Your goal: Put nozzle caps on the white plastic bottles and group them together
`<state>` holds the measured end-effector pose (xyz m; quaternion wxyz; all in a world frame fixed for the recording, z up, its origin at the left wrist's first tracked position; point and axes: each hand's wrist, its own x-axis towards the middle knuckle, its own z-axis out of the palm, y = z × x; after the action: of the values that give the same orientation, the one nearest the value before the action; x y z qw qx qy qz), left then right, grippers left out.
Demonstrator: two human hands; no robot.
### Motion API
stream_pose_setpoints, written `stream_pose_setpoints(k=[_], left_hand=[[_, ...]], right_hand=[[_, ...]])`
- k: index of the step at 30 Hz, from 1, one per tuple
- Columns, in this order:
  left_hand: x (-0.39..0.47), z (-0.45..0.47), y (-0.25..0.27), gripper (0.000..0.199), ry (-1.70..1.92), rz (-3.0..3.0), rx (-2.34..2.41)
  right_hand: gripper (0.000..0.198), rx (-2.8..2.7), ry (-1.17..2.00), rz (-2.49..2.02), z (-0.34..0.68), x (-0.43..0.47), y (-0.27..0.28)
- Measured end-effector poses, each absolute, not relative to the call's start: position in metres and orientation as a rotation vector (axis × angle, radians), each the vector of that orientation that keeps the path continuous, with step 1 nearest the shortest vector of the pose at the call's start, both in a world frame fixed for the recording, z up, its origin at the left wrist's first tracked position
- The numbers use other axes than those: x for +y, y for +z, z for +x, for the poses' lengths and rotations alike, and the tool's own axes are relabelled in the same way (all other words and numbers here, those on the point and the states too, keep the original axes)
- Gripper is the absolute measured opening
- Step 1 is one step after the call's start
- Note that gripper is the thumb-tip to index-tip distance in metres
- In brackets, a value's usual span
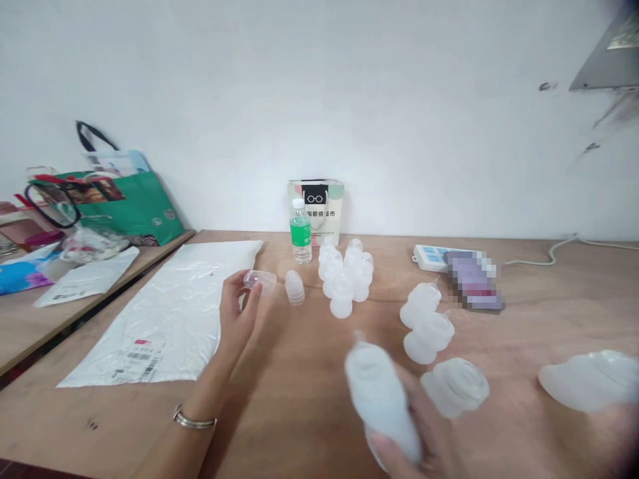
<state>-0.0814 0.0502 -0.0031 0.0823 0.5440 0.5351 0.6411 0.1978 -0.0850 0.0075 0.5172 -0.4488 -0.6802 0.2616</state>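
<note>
My left hand [235, 314] reaches out over the wooden table [299, 399] and pinches a small clear plastic cap [259, 281] between its fingertips. A bracelet sits on that wrist. My right hand [414, 446] is low in the picture and grips a translucent white squeeze bottle [382, 399], which is blurred and tilted. A ribbed white cap [295, 288] stands on the table just right of the clear cap. Behind it is a cluster of several small white bottles [344, 276]. Two more white bottles [424, 322] lie near my right hand.
A green-labelled water bottle [300, 231] and a small paper bag [315, 206] stand at the wall. A white plastic mailer [170, 313] lies left. A power strip [429, 256] and a blurred-out object [474, 279] lie right. Two translucent dome shapes [589, 379] rest nearby. Bags [124, 199] crowd the side table.
</note>
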Motion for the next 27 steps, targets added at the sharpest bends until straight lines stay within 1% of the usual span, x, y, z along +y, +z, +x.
stream_pose_setpoints(k=[2,5,7,13,18,23,27], left_hand=[[0.037,-0.06,0.01,0.032,1.918,1.588,1.368],[0.019,-0.032,0.023,0.03,1.741,1.633,1.114],[0.01,-0.021,0.026,0.031,1.635,1.689,1.029],[0.004,-0.007,0.019,0.031,1.445,1.909,1.005],[0.007,0.001,0.014,0.032,1.352,1.939,0.951],[0.009,0.007,0.008,0.031,1.442,1.756,0.893],[0.011,0.01,0.003,0.03,1.419,1.622,0.922]], right_hand=[[0.048,-1.706,0.668,-1.062,0.183,-0.067,-0.004],[0.05,-1.787,0.692,-1.115,0.179,-0.052,-0.018],[0.05,-1.801,0.694,-1.159,0.181,-0.049,-0.023],[0.049,-1.808,0.739,-1.221,0.186,-0.051,-0.021],[0.048,-1.758,0.782,-1.243,0.182,-0.047,-0.02],[0.048,-1.716,0.788,-1.226,0.178,-0.042,-0.023],[0.046,-1.671,0.815,-1.239,0.176,-0.04,-0.026]])
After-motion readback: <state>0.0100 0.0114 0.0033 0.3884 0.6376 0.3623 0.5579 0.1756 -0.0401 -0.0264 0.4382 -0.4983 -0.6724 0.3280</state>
